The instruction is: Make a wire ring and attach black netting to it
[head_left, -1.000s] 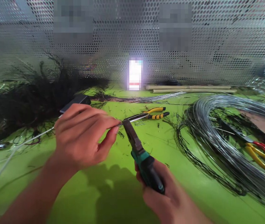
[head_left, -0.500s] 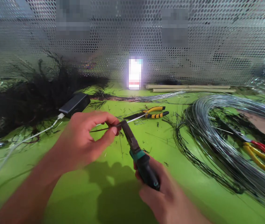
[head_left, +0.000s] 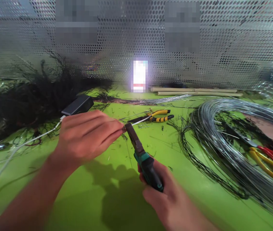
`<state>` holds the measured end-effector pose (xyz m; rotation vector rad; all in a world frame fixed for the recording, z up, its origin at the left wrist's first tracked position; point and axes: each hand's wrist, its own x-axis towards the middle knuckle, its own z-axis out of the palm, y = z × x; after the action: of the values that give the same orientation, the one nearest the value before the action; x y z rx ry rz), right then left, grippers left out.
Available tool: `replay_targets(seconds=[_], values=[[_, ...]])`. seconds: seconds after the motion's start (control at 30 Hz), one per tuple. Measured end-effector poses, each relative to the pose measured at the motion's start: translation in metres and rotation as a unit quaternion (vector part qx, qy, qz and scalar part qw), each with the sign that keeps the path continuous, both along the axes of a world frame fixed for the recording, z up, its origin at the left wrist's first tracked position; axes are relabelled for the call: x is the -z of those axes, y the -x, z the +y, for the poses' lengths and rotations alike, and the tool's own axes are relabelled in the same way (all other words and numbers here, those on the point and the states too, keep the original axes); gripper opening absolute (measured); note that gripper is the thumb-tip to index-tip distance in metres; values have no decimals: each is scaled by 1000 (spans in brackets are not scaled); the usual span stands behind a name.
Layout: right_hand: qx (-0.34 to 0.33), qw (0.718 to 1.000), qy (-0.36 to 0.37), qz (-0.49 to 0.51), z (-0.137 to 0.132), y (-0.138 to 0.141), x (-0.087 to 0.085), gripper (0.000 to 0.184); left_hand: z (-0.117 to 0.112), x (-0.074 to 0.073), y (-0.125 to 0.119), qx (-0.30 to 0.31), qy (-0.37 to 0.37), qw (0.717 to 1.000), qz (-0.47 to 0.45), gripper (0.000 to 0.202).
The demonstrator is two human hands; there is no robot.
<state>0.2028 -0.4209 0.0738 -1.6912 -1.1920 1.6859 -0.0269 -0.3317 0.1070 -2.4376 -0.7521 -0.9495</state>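
My right hand (head_left: 167,195) is wrapped round the teal and black handles of a pair of pliers (head_left: 141,155), whose dark jaws point up and away from me. My left hand (head_left: 88,136) is just left of the jaws, with its fingertips pinched together right at the jaw tips. What the fingers pinch is too thin to make out. Both hands hover over the green table (head_left: 98,199) near its middle.
A second pair of pliers with yellow and black handles (head_left: 157,117) lies beyond the hands. A big coil of steel wire (head_left: 225,141) fills the right, with red and yellow handles (head_left: 271,160) on it. Black wire tangle (head_left: 23,102), a black box (head_left: 78,105) with white cable, perforated metal screen behind.
My left hand's fingers have stretched out flatter toward the plier jaws; the short dark piece seen between them half a second ago no longer shows. The pliers have barely moved.
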Motion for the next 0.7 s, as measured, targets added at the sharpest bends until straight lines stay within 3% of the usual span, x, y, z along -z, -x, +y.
replay_targets(seconds=[0.2,0.33,0.5,0.7], values=[[5,1000,-15,-9,0,1,-2,75,2,0,-1,19,44,998,-44,16],[-1,1000,-7,-3,-1,2,-1,78,-1,-1,-4,-2,58,996,-61,10],[-6,1000,-8,-7,1,0,10,77,-2,-3,-2,-30,26,999,-12,8],[-75,994,-73,8,13,-2,3,30,-4,-7,6,-15,-13,999,50,19]])
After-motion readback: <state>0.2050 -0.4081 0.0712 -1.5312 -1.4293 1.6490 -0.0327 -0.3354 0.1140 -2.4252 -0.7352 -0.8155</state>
